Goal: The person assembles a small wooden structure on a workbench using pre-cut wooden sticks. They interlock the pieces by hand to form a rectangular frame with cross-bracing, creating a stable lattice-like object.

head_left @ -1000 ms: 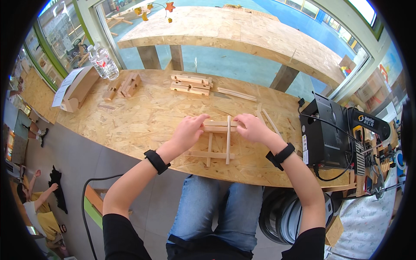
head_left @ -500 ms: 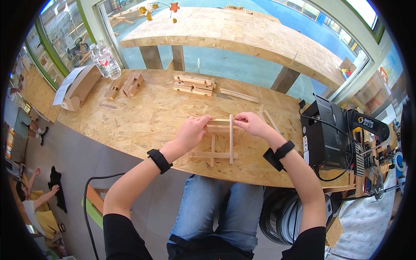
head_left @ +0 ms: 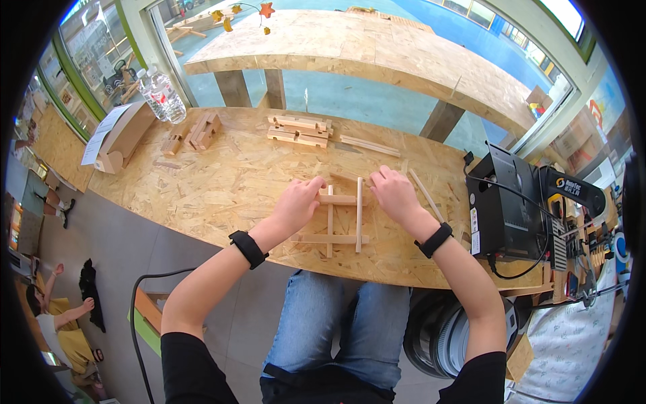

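On the tabletop in front of me, two round wooden rods (head_left: 359, 219) lie upright in the picture across two flat wooden strips, a lower strip (head_left: 313, 239) and an upper strip (head_left: 343, 200). My left hand (head_left: 301, 202) is closed beside the upper strip's left end, its fingertips bent inward. Opposite it, my right hand (head_left: 397, 194) has its fingers pinched together just right of the rods' far ends. Between the two sets of fingertips runs another pale wooden strip (head_left: 344, 176), its ends partly hidden by my fingers.
Notched wooden blocks (head_left: 299, 130) and thin strips (head_left: 370, 146) lie toward the back. Another rod (head_left: 426, 194) is right of my right hand. A black machine (head_left: 508, 209) stands at the right; a cardboard box (head_left: 124, 138) and water bottles (head_left: 161, 94) sit at the back left.
Both hands have shifted slightly, the right one farther away and to the right. A pale strip that lay close to the upper strip now appears farther back, between my fingertips.
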Demonstrator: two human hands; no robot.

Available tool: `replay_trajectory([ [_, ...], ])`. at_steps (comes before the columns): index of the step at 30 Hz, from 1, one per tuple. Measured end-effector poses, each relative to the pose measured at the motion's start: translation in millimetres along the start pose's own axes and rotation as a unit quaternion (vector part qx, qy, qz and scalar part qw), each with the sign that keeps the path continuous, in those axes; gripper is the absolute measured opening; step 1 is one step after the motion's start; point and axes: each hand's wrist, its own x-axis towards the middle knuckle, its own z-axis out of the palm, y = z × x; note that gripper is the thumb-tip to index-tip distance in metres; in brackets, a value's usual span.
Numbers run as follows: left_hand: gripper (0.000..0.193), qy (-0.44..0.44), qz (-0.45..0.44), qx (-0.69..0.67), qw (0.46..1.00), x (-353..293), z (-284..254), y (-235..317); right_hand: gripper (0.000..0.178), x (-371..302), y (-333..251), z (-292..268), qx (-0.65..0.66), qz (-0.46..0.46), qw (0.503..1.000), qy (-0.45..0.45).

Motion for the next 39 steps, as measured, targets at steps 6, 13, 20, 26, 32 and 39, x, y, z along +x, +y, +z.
replay_trajectory([
  [6, 0.015, 0.001, 0.03, 0.005, 1.0, 2.1, 0.1, -0.8, 0.013, -4.0, 20.8, 11.9, 0.099, 0.1, 0.99, -0.01],
  [13, 0.013, -0.018, 0.011, 0.01, 1.0, 1.8, -3.9, 0.2, 0.018, -4.9, 36.4, 17.8, 0.216, 0.14, 0.964, -0.068],
  [20, 0.018, 0.014, 0.039, 0.003, 0.999, -6.3, -11.5, -7.5, 0.021, -0.3, 20.6, -1.0, 0.099, 0.072, 0.992, -0.037],
  [26, 0.017, -0.052, 0.046, 0.023, 0.997, -30.9, -32.7, 25.6, 0.022, -12.4, -0.4, -11.3, 0.139, -0.009, 0.986, -0.088],
  [32, 0.018, -0.096, 0.049, 0.021, 0.994, -50.7, -23.6, 29.0, 0.019, -9.5, -5.3, -2.1, 0.176, -0.015, 0.981, -0.08],
  [39, 0.023, -0.058, 0.075, 0.041, 0.995, -55.7, -19.9, 36.5, 0.017, -8.7, -5.1, -5.1, 0.285, -0.003, 0.955, -0.079],
])
